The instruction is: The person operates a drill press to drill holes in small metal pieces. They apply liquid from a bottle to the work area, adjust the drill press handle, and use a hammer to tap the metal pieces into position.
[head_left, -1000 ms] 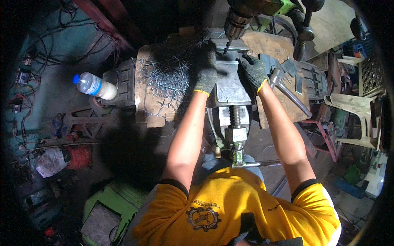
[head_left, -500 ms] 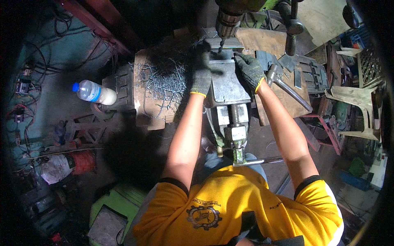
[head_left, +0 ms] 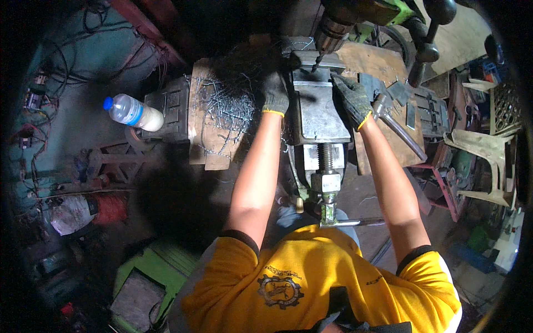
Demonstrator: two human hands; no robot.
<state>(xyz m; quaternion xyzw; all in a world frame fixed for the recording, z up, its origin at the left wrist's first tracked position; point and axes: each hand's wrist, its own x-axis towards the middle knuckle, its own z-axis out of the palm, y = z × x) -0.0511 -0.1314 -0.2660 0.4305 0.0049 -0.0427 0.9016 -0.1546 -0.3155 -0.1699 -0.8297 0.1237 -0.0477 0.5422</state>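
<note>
A grey drill-press vise [head_left: 322,116] stands in front of me, with its screw and handle toward my body. Above its jaws hangs the drill chuck [head_left: 331,36] with a drill bit [head_left: 318,62] pointing down over a dark flat workpiece [head_left: 312,75] at the jaws. My left hand [head_left: 275,94], in a grey knit glove, is beside the vise's left side; shadow hides its fingers. My right hand [head_left: 352,101], gloved alike, lies along the vise's right side, fingers stretched toward the jaw. I see nothing held in it.
Curly metal shavings [head_left: 230,108] cover the board on the left, beside a plastic bottle [head_left: 133,112]. At right lie a hammer [head_left: 401,129] and flat metal plates [head_left: 398,91]. Drill-press handles [head_left: 427,52] hang at upper right. A vise handle [head_left: 358,222] sticks out near my waist.
The view has shifted, so the vise and drill appear farther right. My left hand has moved slightly away from the vise's left edge. My right hand stays at its right side.
</note>
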